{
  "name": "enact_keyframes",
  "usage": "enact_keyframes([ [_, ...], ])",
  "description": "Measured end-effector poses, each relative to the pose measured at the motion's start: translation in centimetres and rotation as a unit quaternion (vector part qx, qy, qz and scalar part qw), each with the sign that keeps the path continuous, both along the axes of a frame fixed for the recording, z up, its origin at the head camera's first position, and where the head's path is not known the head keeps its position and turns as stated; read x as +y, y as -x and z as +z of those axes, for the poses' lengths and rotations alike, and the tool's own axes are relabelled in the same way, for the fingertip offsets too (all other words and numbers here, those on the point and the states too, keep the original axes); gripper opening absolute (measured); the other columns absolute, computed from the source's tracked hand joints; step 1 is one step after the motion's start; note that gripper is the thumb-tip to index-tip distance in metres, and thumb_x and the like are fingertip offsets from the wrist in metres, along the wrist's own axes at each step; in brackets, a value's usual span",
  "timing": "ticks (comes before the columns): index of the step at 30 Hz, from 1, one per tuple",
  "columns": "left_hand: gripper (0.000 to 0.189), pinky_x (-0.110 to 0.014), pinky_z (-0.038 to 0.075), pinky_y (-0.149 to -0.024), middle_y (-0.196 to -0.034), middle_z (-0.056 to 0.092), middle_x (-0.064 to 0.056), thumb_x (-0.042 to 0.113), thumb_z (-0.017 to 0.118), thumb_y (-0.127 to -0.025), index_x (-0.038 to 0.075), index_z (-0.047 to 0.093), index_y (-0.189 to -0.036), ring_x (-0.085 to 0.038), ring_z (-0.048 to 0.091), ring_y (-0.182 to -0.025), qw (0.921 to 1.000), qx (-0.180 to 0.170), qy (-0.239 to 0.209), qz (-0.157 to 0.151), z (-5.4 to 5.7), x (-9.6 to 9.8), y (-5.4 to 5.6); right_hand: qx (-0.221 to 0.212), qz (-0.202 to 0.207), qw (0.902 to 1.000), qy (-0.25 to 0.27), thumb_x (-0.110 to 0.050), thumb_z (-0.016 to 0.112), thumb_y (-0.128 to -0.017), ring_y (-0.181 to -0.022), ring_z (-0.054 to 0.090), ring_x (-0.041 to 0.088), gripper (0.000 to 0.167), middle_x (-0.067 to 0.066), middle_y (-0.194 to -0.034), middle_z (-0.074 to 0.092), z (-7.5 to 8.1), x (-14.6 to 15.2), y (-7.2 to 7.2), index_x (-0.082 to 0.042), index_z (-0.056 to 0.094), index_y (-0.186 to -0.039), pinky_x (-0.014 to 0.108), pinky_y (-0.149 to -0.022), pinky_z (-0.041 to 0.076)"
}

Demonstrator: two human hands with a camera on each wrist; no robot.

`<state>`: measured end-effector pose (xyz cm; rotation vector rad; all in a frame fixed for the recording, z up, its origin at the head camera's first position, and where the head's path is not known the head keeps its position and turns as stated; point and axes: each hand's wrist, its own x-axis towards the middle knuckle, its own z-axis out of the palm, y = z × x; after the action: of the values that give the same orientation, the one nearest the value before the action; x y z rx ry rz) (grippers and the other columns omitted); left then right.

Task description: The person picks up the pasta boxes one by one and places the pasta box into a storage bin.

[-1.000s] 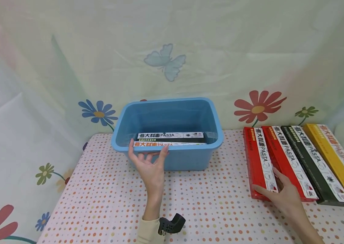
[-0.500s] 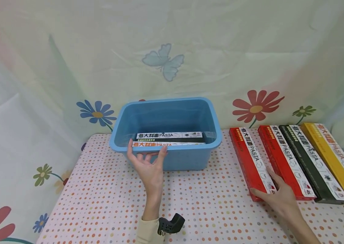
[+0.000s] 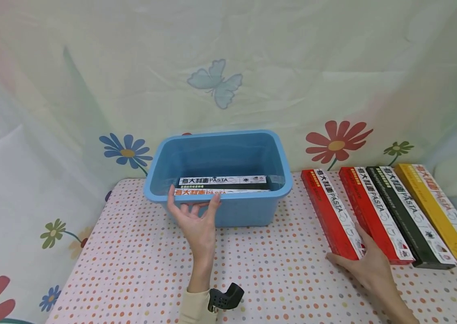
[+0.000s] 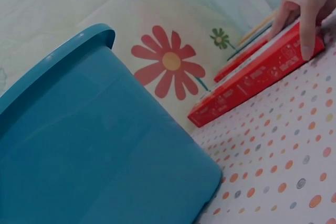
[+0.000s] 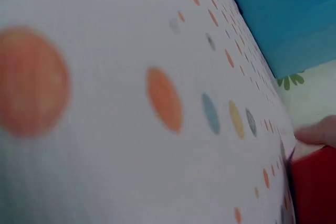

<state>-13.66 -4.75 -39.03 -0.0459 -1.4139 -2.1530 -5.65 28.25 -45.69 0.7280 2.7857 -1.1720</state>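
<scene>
In the head view my left hand holds the front rim of a blue plastic tub, with thumb and a finger up over the edge. Inside the tub stand pasta boxes with white label strips, packed against the front wall. My right hand grips the near end of a red pasta box, thumb at its left side and fingers along its right. The left wrist view also shows that red box under the right hand. Only a fingertip shows in the right wrist view.
To the right of the held box lie a second red box, a dark green box and a yellow box, side by side. A dotted cloth covers the table. A flowered curtain hangs behind the tub.
My right hand has drawn the red pasta box left, opening a gap between it and the second red box. The left hand stays at the tub's rim. The head view has shifted slightly.
</scene>
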Motion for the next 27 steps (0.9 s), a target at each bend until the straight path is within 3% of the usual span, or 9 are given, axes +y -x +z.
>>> enact_keyframes([
  [4,0.106,-0.046,0.066,-0.083,-0.130,0.051,-0.024,-0.003,0.083,-0.086,0.018,0.016,-0.165,-0.031,0.067,-0.094,1.0000,0.004,-0.003,-0.002,-0.1,0.0,0.0,0.038,-0.024,0.9990,-0.002,-0.023,0.085,-0.085,-0.126,0.042,0.051,0.112,0.041,-0.150,0.036,-0.3,-0.2,-0.1,-0.007,0.011,-0.167,0.065,-0.100,0.045],
  [8,0.105,-0.047,0.066,-0.083,-0.130,0.049,-0.024,-0.003,0.084,-0.086,0.019,0.017,-0.164,-0.032,0.067,-0.094,1.0000,0.002,-0.004,-0.004,-0.1,0.0,0.0,0.057,-0.052,0.9969,0.014,-0.017,0.083,-0.086,-0.131,0.039,0.051,0.105,0.040,-0.152,0.037,-0.2,-0.2,-0.2,-0.010,0.016,-0.167,0.065,-0.102,0.044],
  [12,0.105,-0.047,0.066,-0.083,-0.127,0.049,-0.023,-0.003,0.083,-0.086,0.019,0.017,-0.165,-0.032,0.066,-0.094,1.0000,0.000,-0.006,-0.004,-0.1,0.0,0.1,0.054,-0.055,0.9963,0.039,-0.018,0.081,-0.090,-0.139,0.031,0.051,0.102,0.038,-0.158,0.030,0.3,-0.1,-0.4,-0.013,0.016,-0.168,0.067,-0.106,0.042],
  [19,0.105,-0.046,0.066,-0.085,-0.128,0.049,-0.023,-0.003,0.083,-0.086,0.019,0.017,-0.165,-0.031,0.066,-0.094,0.9999,-0.002,-0.009,-0.005,-0.1,0.1,0.1,0.000,-0.062,0.9948,0.081,-0.024,0.079,-0.093,-0.142,0.022,0.055,0.102,0.037,-0.160,0.020,2.4,0.5,-1.4,-0.020,0.010,-0.168,0.067,-0.105,0.045],
  [22,0.106,-0.046,0.066,-0.085,-0.129,0.049,-0.023,-0.002,0.084,-0.085,0.019,0.017,-0.165,-0.032,0.066,-0.095,1.0000,-0.002,-0.007,-0.004,-0.2,0.1,0.1,0.013,-0.051,0.9953,0.081,-0.024,0.077,-0.095,-0.139,0.025,0.055,0.099,0.037,-0.160,0.021,3.9,1.2,-2.1,-0.021,0.010,-0.168,0.036,-0.091,0.057],
  [25,0.106,-0.045,0.066,-0.085,-0.132,0.048,-0.023,-0.002,0.084,-0.085,0.019,0.017,-0.165,-0.034,0.067,-0.098,1.0000,-0.001,-0.005,-0.003,-0.2,0.1,0.1,0.057,-0.023,0.9953,0.074,-0.021,0.075,-0.098,-0.133,0.030,0.055,0.094,0.038,-0.160,0.024,5.8,1.8,-2.5,-0.021,0.012,-0.168,0.009,-0.069,0.048],
  [27,0.106,-0.044,0.066,-0.085,-0.133,0.048,-0.023,-0.002,0.084,-0.085,0.019,0.017,-0.165,-0.035,0.067,-0.100,1.0000,-0.001,-0.004,-0.003,-0.2,0.1,0.1,0.097,0.002,0.9937,0.056,-0.021,0.076,-0.098,-0.126,0.039,0.043,0.092,0.033,-0.158,0.032,7.2,2.1,-2.6,-0.023,0.015,-0.168,0.003,-0.063,0.044],
])
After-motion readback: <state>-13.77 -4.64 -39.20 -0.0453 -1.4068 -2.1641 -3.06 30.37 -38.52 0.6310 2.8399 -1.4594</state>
